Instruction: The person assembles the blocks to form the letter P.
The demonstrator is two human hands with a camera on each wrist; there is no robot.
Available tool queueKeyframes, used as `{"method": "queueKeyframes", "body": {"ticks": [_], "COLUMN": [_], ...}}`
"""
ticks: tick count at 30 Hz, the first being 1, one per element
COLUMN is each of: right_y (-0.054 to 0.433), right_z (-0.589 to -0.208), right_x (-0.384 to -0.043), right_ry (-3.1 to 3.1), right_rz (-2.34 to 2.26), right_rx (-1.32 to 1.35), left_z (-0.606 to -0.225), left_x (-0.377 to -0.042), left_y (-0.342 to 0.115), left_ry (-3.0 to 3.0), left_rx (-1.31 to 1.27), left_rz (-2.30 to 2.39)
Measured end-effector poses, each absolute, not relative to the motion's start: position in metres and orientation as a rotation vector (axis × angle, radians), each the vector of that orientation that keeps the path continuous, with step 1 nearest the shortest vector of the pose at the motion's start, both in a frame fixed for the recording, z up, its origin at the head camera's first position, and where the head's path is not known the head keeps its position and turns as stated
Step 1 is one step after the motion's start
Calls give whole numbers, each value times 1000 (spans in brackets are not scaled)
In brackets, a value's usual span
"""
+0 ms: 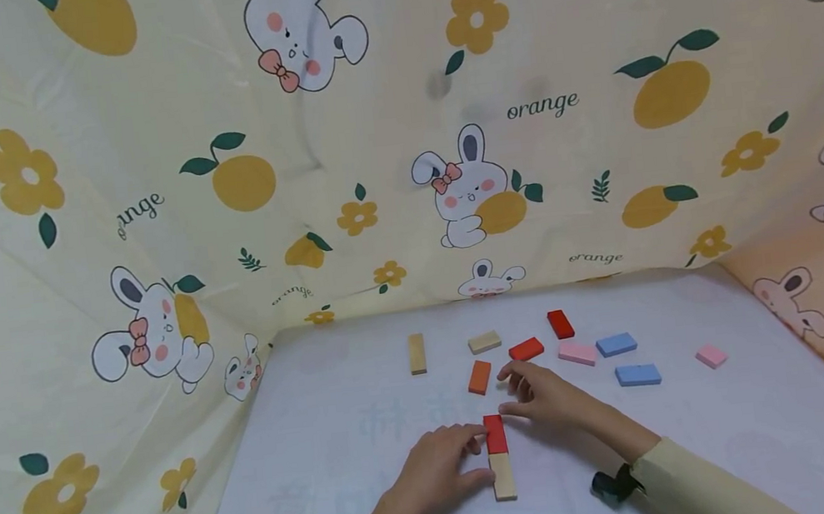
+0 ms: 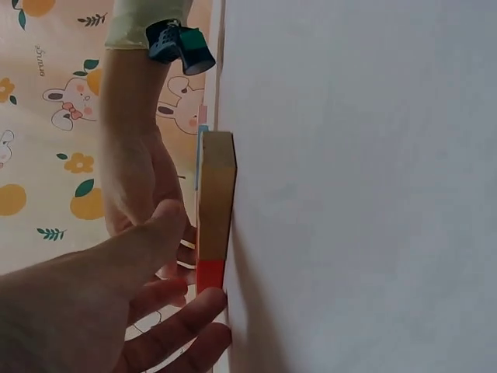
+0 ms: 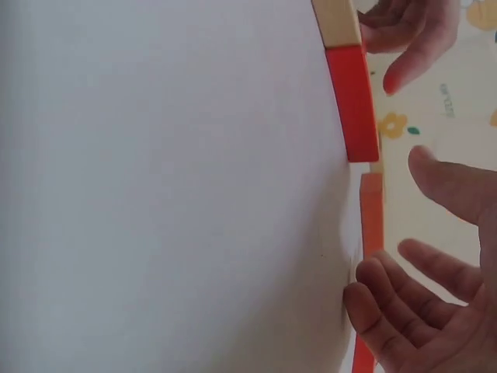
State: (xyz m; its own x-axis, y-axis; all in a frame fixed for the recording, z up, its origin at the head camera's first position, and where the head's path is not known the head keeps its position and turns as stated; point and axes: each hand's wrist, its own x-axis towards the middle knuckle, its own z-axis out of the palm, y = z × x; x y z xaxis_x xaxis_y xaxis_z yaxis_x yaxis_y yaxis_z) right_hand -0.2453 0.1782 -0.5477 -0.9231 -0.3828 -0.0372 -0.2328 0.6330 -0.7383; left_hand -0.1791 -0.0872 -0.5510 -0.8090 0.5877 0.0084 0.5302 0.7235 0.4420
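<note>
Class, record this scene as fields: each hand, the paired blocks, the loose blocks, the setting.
Pair: red block and wooden block, end to end; red farther from the person
Left hand: left of these two, contact unclear
Right hand: holding nothing, near the orange block
Loose blocks: that orange block, two red blocks, two wooden blocks, two blue blocks, two pink blocks
Surface: white tabletop
Backdrop: rabbit-print sheet

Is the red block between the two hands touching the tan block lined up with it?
Touching. The right wrist view shows the red block meeting the tan block end to end, with no tabletop visible between them.
</note>
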Motion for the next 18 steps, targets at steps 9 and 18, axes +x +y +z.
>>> {"method": "queueKeyframes", "body": {"ticks": [9,18], "right_y": [165,157], "right_z": [-552,-557], "right_x": [-268,-280], "right_ry": [2697,2726], "right_rz": [-1167,-1132], "right_rx": [-358,-369], "left_z": [-557,-560], "left_x": [-194,-197], "left_y": [-89,-87], "left_ry": [2750,2747], "left_rx": [1050,1030], "left_rz": [619,616]}}
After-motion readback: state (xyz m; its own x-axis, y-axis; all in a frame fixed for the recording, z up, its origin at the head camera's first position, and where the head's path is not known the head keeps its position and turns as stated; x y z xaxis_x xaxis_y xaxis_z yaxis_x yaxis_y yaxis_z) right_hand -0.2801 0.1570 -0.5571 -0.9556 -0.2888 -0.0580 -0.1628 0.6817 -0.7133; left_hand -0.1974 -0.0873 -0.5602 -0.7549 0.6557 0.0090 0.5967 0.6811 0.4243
